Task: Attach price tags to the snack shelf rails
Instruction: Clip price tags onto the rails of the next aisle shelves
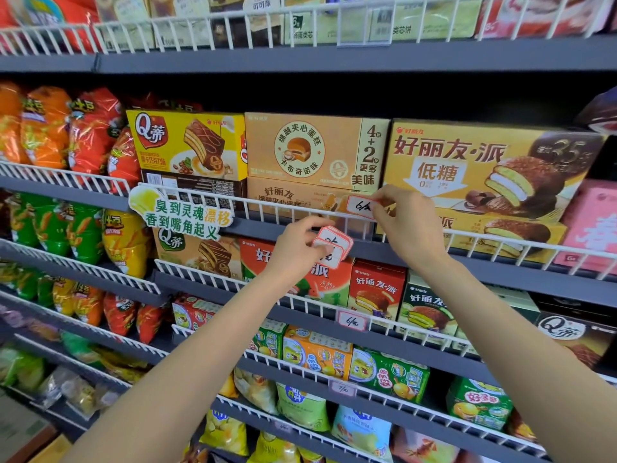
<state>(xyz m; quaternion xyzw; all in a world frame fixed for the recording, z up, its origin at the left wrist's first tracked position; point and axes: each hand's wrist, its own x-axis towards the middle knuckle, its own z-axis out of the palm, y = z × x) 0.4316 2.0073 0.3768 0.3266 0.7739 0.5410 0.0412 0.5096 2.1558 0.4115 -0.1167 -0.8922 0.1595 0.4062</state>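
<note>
My right hand [409,225] pinches the right end of a red-bordered white price tag [361,206] that sits against the white wire rail [283,212] of the middle shelf, in front of tan cake boxes. My left hand [297,250] hovers just below that rail and grips a small stack of spare price tags [334,245], fanned toward the right. Another tag [351,320] hangs in a clear holder on the rail one shelf lower. A further tag [342,389] sits on the rail below that.
Boxed pies and cakes [480,168] fill the shelves ahead, and chip bags [66,128] crowd the left. A green and yellow promo sign [182,213] is clipped to the rail left of my hands. An empty clear tag holder [364,26] hangs on the top rail.
</note>
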